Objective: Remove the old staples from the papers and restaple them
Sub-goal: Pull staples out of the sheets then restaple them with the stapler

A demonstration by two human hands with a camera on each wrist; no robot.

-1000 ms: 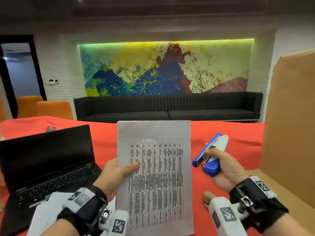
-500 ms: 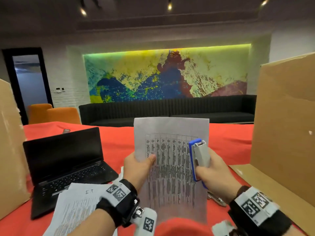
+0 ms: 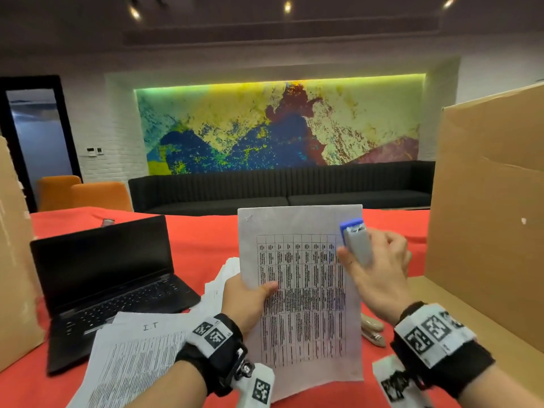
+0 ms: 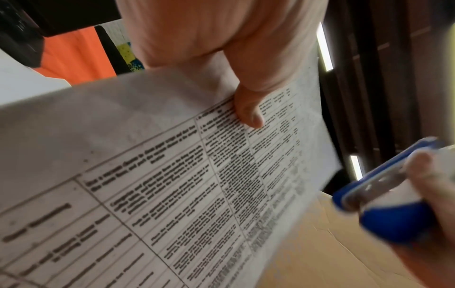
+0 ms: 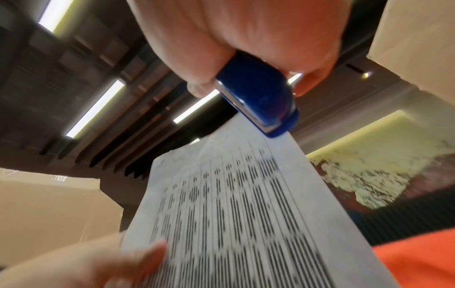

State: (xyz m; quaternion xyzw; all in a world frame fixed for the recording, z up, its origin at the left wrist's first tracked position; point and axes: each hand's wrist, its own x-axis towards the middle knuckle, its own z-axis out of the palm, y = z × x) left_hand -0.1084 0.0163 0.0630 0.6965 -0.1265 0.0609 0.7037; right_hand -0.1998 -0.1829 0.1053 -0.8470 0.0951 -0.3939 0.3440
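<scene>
The papers (image 3: pixel 300 278) are held upright above the table, pinched at their left edge by the left hand (image 3: pixel 244 301). The stapler (image 3: pixel 354 241), gripped in the right hand (image 3: pixel 379 275), has been raised from mid-page to the top right corner, so restapling seems imminent.

The room is faced from head height; each wrist view is aimed closely up past its own fingers, and the printed sheet (image 3: pixel 303 290) is shared by all three.
</scene>
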